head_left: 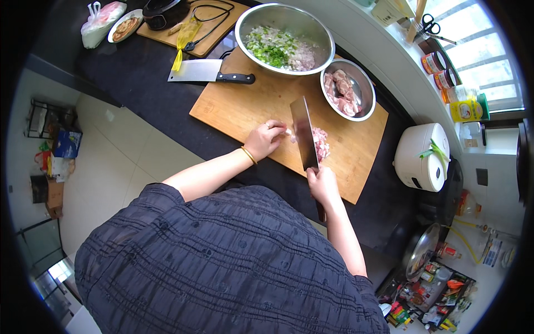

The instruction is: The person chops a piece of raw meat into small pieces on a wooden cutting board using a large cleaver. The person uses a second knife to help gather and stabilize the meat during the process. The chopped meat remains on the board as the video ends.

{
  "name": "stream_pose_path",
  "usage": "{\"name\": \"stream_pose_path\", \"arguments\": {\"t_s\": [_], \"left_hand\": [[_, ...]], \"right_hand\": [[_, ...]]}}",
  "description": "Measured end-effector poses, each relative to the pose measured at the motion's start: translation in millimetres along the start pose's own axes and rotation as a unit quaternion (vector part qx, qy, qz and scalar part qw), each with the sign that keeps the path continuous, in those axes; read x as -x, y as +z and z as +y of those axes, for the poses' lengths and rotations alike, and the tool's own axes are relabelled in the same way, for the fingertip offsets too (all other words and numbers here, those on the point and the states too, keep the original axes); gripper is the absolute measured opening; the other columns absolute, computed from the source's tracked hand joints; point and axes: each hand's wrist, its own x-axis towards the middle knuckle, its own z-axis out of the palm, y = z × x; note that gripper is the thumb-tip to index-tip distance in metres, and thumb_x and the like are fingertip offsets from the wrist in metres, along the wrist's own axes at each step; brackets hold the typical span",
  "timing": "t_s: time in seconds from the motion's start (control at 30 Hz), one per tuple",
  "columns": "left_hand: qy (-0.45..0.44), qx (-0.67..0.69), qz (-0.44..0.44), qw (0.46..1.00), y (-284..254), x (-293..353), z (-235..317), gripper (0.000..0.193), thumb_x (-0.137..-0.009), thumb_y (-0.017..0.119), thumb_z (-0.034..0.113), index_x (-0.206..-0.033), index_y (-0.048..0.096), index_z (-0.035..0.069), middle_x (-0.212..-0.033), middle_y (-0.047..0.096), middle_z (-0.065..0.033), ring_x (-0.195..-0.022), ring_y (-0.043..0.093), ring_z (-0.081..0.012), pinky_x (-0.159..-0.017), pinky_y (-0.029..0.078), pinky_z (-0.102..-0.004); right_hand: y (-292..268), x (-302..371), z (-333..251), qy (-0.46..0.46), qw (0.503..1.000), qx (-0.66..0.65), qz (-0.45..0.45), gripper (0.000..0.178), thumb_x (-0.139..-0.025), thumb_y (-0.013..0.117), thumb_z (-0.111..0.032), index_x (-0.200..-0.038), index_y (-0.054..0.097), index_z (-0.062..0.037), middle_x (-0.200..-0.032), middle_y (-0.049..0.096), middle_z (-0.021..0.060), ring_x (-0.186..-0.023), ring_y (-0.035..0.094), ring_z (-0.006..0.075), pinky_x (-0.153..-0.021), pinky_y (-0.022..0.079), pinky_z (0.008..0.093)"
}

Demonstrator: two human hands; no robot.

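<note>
My right hand is wrapped round the handle of a cleaver, whose broad blade stands over the wooden cutting board. Curled fingers of my left hand press on a small pale piece of meat at the blade's left side. To the right of the blade lies a heap of chopped pink meat, partly hidden by it. Larger raw meat pieces fill a small steel bowl on the board's far right. A big steel bowl beyond the board's middle contains chopped green onion and minced pale food.
A second cleaver lies left of the board, near a yellow bag and another wooden board. A white rice cooker with a green onion stalk on its lid stands at right. Jars line the windowsill.
</note>
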Motion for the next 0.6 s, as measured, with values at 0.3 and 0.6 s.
{"name": "stream_pose_path", "arguments": {"t_s": [0.3, 0.6], "left_hand": [[-0.021, -0.057, -0.049, 0.997, 5, -3, -3, 0.016, -0.069, 0.063, 0.010, -0.084, 0.058, 0.006, -0.087, 0.056, -0.0081, -0.075, 0.058, -0.0265, -0.065, 0.048, -0.0343], [0.068, -0.108, -0.077, 0.989, 18, -8, -11, 0.006, -0.066, 0.062, 0.010, -0.071, 0.059, 0.009, -0.077, 0.056, -0.0047, -0.076, 0.055, -0.0217, -0.067, 0.046, -0.0310]], "right_hand": [[1, 4, 6, 0.023, 0.999, 0.031, -0.009, 0.028, -0.079, 0.052, -0.019, -0.069, 0.057, 0.0073, -0.053, 0.055, 0.0189, -0.051, 0.057, 0.0293, -0.052, 0.047, 0.0375], [17, 0, -4, 0.103, 0.992, -0.016, -0.076, 0.026, -0.081, 0.047, -0.015, -0.075, 0.057, 0.0080, -0.051, 0.054, 0.0221, -0.043, 0.058, 0.0306, -0.047, 0.047, 0.0394]]}}
